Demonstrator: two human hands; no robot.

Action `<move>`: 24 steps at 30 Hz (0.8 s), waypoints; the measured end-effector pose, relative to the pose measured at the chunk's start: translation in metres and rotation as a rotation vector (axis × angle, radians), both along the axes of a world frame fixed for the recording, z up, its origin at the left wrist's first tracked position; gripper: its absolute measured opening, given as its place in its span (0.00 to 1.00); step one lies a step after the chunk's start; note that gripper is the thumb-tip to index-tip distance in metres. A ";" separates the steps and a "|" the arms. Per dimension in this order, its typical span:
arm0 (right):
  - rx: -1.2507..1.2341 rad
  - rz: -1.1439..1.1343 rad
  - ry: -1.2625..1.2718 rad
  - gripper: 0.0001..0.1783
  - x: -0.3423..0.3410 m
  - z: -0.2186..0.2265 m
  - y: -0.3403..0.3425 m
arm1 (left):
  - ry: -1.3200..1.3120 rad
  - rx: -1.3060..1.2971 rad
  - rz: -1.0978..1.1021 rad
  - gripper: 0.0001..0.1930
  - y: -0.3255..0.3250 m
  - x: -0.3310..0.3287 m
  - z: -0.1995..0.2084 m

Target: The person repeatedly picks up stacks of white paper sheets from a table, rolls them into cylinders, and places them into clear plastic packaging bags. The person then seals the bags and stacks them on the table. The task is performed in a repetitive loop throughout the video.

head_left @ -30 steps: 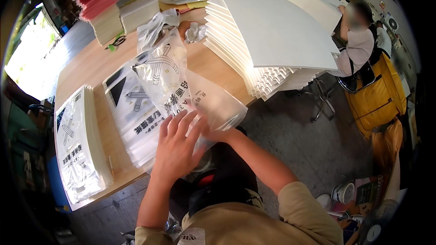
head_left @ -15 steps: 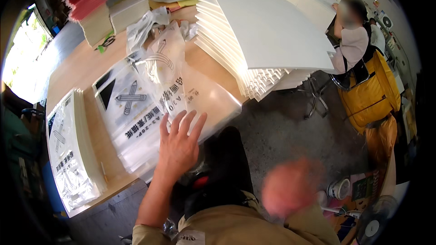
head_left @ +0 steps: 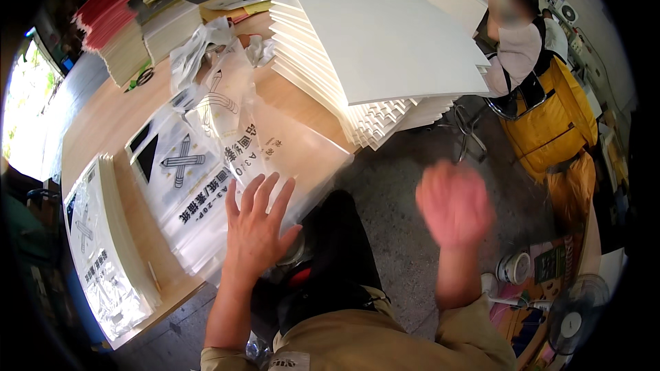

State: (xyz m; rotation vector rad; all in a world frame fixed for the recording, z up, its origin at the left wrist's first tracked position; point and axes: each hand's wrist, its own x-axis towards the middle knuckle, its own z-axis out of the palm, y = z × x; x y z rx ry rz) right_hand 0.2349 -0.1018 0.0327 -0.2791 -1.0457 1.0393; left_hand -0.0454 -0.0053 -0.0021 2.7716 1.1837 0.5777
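Note:
My left hand [head_left: 256, 230] is open, its fingers spread over the near edge of several clear plastic bags [head_left: 206, 189] printed with crossed pencils. Whether the fingertips touch the plastic I cannot tell. Smeared by motion, my right hand [head_left: 455, 206] hangs in the air over the floor, to the right of the table [head_left: 96, 130]; its fingers cannot be made out. Beyond it rises a tall, fanned stack of white paper sheets [head_left: 392, 41]. At the table's left end lies a stack of filled paper packs [head_left: 110, 254] in printed clear wrapping.
Green-handled scissors [head_left: 141, 77] lie near paper piles, one topped with red sheets [head_left: 103, 14]. Crumpled plastic [head_left: 199, 48] sits behind the bags. At the right, a person [head_left: 515, 41] sits by a yellow bag [head_left: 557, 117]. A white tub [head_left: 513, 268] and a fan [head_left: 574, 323] stand lower right.
My right hand has risen and moved away from my body. The left hand stays spread near the bags' edge, its thumb now showing. The whole view has shifted slightly.

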 end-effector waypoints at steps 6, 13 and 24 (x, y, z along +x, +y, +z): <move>-0.666 -0.387 0.135 0.30 0.058 0.008 0.062 | -0.052 0.007 -0.009 0.38 -0.005 -0.003 0.007; -0.799 -0.520 -0.030 0.22 0.099 0.033 0.083 | -0.025 0.131 -0.003 0.33 0.011 0.010 -0.001; -0.640 -0.663 0.002 0.15 0.091 0.032 0.073 | -0.216 0.178 0.061 0.32 0.021 0.015 -0.014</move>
